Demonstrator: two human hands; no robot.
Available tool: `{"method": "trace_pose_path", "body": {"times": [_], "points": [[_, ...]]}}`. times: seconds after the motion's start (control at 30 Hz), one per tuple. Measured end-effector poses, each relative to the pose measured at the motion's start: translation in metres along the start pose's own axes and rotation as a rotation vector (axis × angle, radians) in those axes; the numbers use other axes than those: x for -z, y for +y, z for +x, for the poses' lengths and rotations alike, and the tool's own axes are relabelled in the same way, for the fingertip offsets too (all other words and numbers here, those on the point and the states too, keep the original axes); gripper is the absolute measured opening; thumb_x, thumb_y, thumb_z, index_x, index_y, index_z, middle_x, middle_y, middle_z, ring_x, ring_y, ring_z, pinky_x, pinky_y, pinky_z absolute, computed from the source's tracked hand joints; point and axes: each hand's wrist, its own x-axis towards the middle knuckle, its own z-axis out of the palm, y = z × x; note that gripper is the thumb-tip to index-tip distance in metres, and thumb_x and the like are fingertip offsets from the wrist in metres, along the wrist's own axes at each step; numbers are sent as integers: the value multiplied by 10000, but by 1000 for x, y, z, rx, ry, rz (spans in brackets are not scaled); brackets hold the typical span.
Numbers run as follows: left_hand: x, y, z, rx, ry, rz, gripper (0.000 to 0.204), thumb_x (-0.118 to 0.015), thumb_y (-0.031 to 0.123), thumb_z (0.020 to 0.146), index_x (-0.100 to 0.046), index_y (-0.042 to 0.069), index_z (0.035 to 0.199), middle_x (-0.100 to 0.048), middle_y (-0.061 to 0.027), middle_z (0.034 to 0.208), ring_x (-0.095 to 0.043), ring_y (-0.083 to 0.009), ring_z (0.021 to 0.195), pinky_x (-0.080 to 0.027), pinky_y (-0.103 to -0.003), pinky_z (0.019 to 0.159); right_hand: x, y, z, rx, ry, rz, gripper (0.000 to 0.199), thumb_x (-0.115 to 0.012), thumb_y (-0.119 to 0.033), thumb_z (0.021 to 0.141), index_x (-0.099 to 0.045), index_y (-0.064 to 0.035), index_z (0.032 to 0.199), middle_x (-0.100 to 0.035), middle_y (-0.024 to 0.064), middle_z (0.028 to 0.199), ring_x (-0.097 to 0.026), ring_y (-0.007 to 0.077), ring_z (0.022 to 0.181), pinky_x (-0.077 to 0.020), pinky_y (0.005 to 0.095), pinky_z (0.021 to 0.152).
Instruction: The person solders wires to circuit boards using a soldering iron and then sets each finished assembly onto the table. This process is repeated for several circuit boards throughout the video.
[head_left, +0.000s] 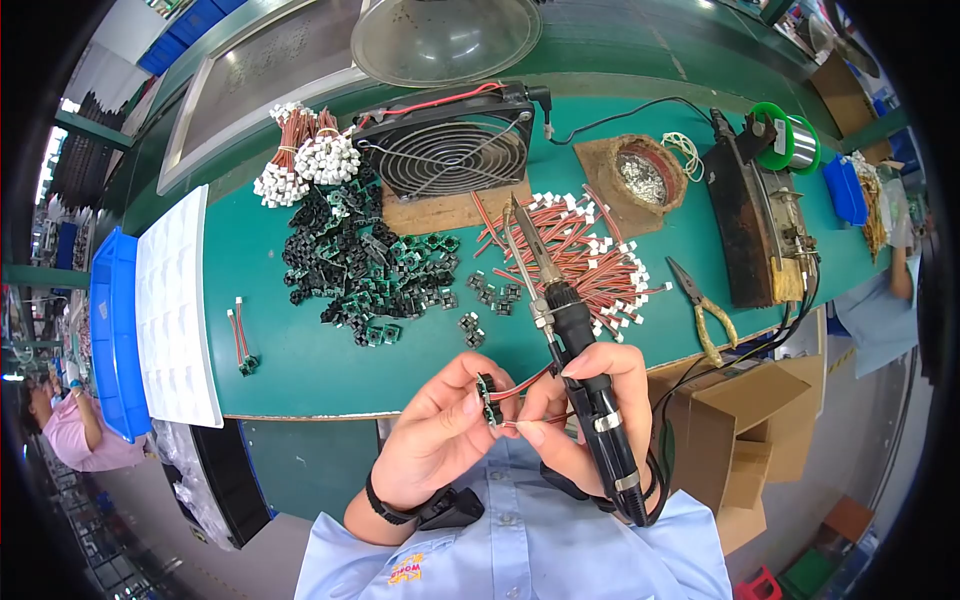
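Note:
Close to my body, my left hand (pixel 425 445) pinches a small green-and-black circuit board (pixel 488 400) between thumb and fingers. My right hand (pixel 622 385) is closed around a black soldering iron (pixel 572 325) with a metal tube along its side, its tip pointing away from me over the wires. With the fingertips of that same hand I pinch thin red and white wires (pixel 522 386) at the board. Beyond the iron lies a spread heap of red-and-white wires with white connectors (pixel 600 260). Loose dark circuit boards (pixel 365 270) are piled to the left of it.
A black fan (pixel 450 155) stands at the back, beside bundled connector wires (pixel 300 160). To the right are pliers (pixel 705 310), a round solder pot (pixel 645 178), a soldering unit (pixel 745 220) and a solder spool (pixel 790 138). A white tray (pixel 178 310) and blue bin (pixel 115 335) are left.

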Motion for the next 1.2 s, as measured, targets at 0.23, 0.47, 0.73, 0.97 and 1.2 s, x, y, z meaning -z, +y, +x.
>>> {"method": "trace_pose_path", "body": {"times": [0.23, 0.47, 0.73, 0.97, 1.2], "points": [[-6, -1, 6, 71, -52, -124, 224, -499, 250, 920, -432, 50, 995, -505, -82, 939, -483, -249, 995, -371, -387, 885, -2, 0, 2, 98, -49, -104, 484, -637, 72, 768, -297, -69, 1083, -586, 119, 788, -594, 119, 690, -432, 201, 558], [-2, -1, 4, 121, -3, -48, 268, -526, 307, 900, -403, 69, 921, -469, -70, 890, -469, -275, 1007, -361, -407, 897, -4, -3, 3, 123, -72, -94, 475, -625, 93, 769, -300, -53, 1084, -557, 108, 807, -607, 137, 722, -463, 217, 578], [-1, -1, 3, 108, 32, 23, 303, -552, 326, 885, -384, 74, 898, -452, -62, 817, -488, -263, 944, -369, -407, 874, -6, -1, 3, 148, -49, -98, 471, -634, 103, 756, -327, -34, 1086, -535, 115, 878, -624, 165, 769, -518, 258, 619], [-1, -2, 3, 92, 51, 51, 309, -560, 325, 882, -377, 76, 888, -449, -61, 792, -491, -248, 888, -375, -405, 863, -5, -2, 1, 128, -59, -47, 472, -637, 106, 749, -335, -32, 1085, -543, 120, 885, -626, 164, 781, -529, 269, 639], [0, -2, 3, 63, 40, 82, 312, -570, 325, 876, -376, 81, 886, -448, -53, 785, -484, -220, 839, -384, -393, 838, -5, -1, 2, 132, -50, -51, 482, -657, 90, 741, -343, -31, 1086, -560, 120, 861, -622, 154, 773, -528, 268, 650]]}}
